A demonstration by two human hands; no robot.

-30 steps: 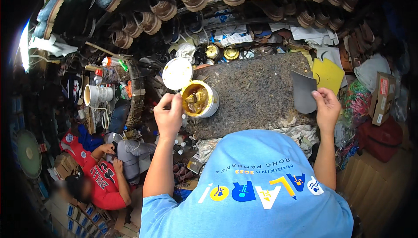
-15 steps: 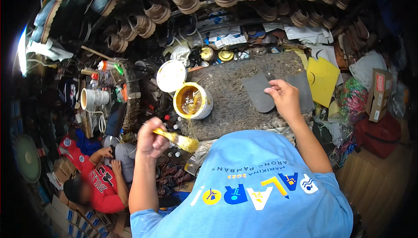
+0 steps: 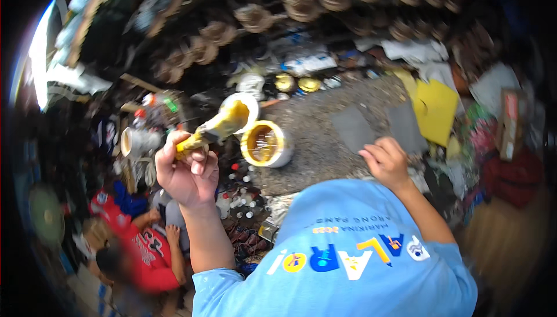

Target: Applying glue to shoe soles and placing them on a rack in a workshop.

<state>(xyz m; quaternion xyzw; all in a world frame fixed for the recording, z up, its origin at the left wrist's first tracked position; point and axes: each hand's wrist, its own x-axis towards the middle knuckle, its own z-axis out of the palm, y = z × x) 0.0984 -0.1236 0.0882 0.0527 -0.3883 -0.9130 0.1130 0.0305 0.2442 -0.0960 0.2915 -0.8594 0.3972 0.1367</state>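
In my left hand [image 3: 188,172] is a brush with a yellow handle [image 3: 190,145], held up left of the glue can. Its broad bristles [image 3: 235,115] are coated in yellow and overlap the can's white lid in view. The open white can [image 3: 282,149] holds amber-brown glue and has yellow smears around its rim. My right hand [image 3: 387,163] is closed, fingers curled with nothing visible in them, beside the lower edge of a dark grey flat piece with a rounded end [image 3: 351,128]. A second grey piece [image 3: 406,128] lies to its right.
The rough worktable [image 3: 313,166] carries a yellow sheet [image 3: 435,111] at its right end. Small bottles [image 3: 243,204] crowd below the can. Rows of brown shoes [image 3: 299,4] line shelves at the back. A person in red [image 3: 145,253] sits at the lower left.
My left hand has raised the brush and swung its bristles up toward the lid. The right hand has drawn back from the grey piece, toward me, its fingers curling in.
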